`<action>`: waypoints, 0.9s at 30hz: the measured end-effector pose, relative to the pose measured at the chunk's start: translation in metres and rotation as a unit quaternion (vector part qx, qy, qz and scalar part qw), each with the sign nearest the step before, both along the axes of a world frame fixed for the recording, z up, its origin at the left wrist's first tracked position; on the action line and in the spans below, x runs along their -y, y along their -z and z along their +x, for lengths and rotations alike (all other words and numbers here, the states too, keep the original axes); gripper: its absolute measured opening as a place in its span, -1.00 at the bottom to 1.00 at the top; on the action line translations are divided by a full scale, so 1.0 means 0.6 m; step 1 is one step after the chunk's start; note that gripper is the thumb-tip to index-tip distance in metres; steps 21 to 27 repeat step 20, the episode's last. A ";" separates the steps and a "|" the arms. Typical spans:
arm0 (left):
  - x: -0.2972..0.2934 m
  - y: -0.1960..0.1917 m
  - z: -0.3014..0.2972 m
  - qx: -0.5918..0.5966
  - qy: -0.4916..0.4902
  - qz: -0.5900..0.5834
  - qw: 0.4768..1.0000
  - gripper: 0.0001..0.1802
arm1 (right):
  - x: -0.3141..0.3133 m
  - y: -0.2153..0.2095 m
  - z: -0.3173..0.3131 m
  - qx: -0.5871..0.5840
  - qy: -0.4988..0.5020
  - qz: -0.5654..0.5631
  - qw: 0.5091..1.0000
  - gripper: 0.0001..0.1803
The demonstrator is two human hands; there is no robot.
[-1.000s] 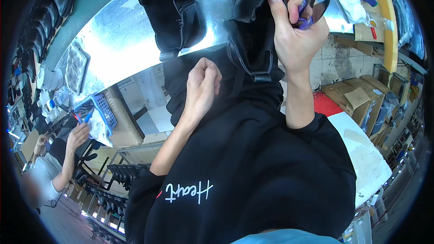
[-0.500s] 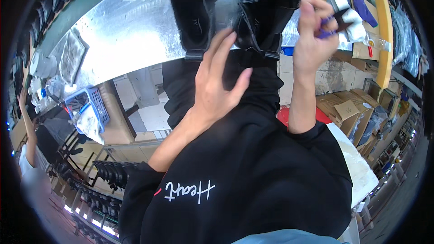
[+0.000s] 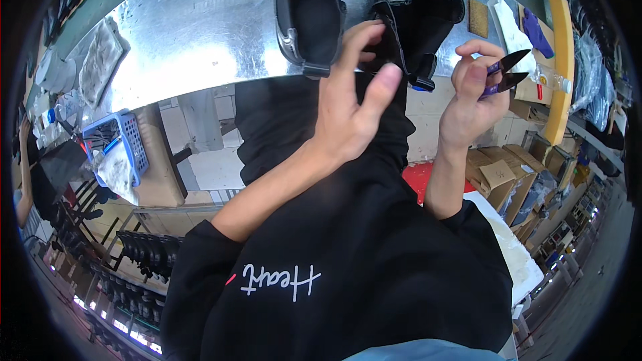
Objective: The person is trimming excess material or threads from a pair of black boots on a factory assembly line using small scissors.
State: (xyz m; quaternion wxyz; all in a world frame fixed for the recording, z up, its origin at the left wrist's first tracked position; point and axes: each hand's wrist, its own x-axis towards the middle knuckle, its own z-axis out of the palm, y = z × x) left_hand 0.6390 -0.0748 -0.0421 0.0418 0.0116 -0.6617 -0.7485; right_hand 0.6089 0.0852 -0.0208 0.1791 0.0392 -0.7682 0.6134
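Observation:
Two black leather shoes stand side by side on the metal tabletop in front of me, openings toward me: a left shoe and a right shoe. My left hand is at the near inner side of the right shoe. Its fingers reach to the flap at the opening and its thumb is spread away. I cannot make out whether the fingertips press on the leather. My right hand is raised to the right of that shoe, closed around purple-handled thread snips. Their two dark blades point right and stand apart.
On the shiny metal table lies a grey-white cloth at the left. A blue plastic basket with tools and a rag stands below it. Right: a tan block, white cloth, purple glove, yellow bar, cardboard boxes.
My left hand has moved right and up to the right shoe's opening. The right hand with the snips has dropped lower, its blades now showing clearly. The whole view has shifted slightly.

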 end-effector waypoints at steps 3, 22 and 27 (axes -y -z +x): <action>0.001 0.010 0.007 -0.137 0.028 -0.150 0.979 -0.19 | 0.009 -0.009 -0.011 -0.055 0.012 0.043 0.997 -0.63; 0.078 0.091 -0.034 -0.062 -0.162 -0.270 0.947 0.04 | 0.062 0.023 0.046 -0.069 0.018 0.196 0.978 -0.49; 0.078 0.091 -0.034 -0.062 -0.162 -0.270 0.947 0.04 | 0.062 0.023 0.046 -0.069 0.018 0.196 0.978 -0.49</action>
